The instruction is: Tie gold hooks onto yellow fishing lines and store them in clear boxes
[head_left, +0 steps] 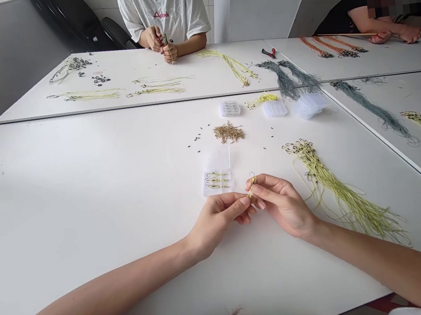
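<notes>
My left hand (218, 220) and my right hand (281, 202) meet over the white table (85, 203), fingers pinched together on a small coiled yellow-green line with a hook (252, 181). Just beyond my fingertips lies an open clear plastic box (217, 176) with several coiled yellow lines in it. A long bundle of yellow-green lines with hooks (333, 188) lies to the right of my right hand. A pile of gold hooks (228, 133) sits farther back, with small black bits scattered around it.
More small clear boxes (273, 108) and grey-blue line bundles (289, 79) lie at the back right. A person in a white shirt (163, 10) works opposite with yellow lines (232, 65) and red pliers (269, 52) nearby. Another person's hands (395, 34) rest at the far right by orange lines.
</notes>
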The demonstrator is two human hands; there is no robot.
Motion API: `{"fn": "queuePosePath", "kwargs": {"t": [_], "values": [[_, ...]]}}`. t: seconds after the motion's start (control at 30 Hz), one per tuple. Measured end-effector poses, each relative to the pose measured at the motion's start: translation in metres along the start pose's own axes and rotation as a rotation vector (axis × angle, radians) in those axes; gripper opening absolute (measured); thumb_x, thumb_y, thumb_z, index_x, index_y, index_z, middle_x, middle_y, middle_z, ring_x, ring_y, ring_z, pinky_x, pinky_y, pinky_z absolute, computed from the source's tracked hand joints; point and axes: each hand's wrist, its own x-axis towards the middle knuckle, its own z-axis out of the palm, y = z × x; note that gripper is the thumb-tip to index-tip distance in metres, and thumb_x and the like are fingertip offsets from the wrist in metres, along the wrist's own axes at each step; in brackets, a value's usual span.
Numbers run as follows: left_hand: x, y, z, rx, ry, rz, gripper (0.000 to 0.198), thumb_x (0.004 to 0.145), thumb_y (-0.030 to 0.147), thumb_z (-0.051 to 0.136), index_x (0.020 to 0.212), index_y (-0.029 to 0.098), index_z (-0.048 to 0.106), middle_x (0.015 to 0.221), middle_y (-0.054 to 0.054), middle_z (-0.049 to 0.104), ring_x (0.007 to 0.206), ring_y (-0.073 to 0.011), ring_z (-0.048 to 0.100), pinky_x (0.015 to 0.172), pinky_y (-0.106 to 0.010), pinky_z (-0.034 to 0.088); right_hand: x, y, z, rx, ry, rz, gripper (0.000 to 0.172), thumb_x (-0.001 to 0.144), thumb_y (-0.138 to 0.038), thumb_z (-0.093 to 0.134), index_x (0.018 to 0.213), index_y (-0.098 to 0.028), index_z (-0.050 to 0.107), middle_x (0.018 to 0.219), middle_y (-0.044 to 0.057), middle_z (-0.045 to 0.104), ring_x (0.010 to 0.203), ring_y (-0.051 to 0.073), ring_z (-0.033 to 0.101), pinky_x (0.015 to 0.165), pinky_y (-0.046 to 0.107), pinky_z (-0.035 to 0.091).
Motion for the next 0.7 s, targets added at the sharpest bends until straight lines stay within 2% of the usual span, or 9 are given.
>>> {"fn": "queuePosePath", "kwargs": {"t": [0.13,0.27,0.37,0.53,0.7], "values": [[-0.002,-0.002,-0.001,0.02,0.004,-0.072,0.029,0.088,0.04,0.062,0.088,0.012,0.068,0.081,-0.006,0.065,0.069,-0.0125,0.058,0.072,-0.028,0.047,0.003,-0.003,-0.002,0.023,0.028,-0.012,0.01,0.085,-0.031,0.066,0.083,-0.021,0.064,0.095,0.003,0.063,0.059,0.01,0.044,0.064,0.03,0.042],[-0.004,0.0,-0.002,0.102,-0.007,-0.141,0.031,0.085,0.042,0.064,0.08,0.012,0.066,0.076,-0.004,0.064,0.06,-0.0113,0.06,0.059,-0.024,0.044,0.006,-0.006,-0.005,0.06,0.018,0.005,0.011,0.085,-0.031,0.067,0.084,-0.021,0.062,0.087,0.002,0.062,0.06,0.01,0.045,0.064,0.028,0.041],[-0.004,0.007,-0.006,0.17,0.038,-0.15,0.031,0.086,0.042,0.063,0.078,0.012,0.065,0.071,-0.002,0.062,0.058,-0.0106,0.059,0.056,-0.023,0.043,0.007,-0.007,-0.007,0.085,-0.006,0.019,0.01,0.084,-0.028,0.067,0.082,-0.02,0.062,0.083,0.001,0.061,0.061,0.01,0.046,0.065,0.027,0.039],[-0.001,0.023,-0.017,0.293,0.157,-0.047,0.03,0.088,0.041,0.06,0.076,0.013,0.063,0.072,-0.002,0.061,0.062,-0.0108,0.056,0.061,-0.024,0.046,0.007,-0.009,-0.008,0.092,-0.068,0.096,0.01,0.083,-0.029,0.069,0.082,-0.02,0.063,0.079,0.0,0.06,0.06,0.01,0.045,0.062,0.028,0.036],[-0.001,0.026,-0.017,0.385,0.167,0.057,0.028,0.089,0.039,0.059,0.08,0.013,0.064,0.077,-0.003,0.062,0.063,-0.0107,0.055,0.062,-0.024,0.048,0.005,-0.01,-0.008,0.071,-0.179,0.164,0.012,0.083,-0.03,0.07,0.081,-0.019,0.064,0.076,0.001,0.062,0.057,0.01,0.044,0.061,0.029,0.035]]}}
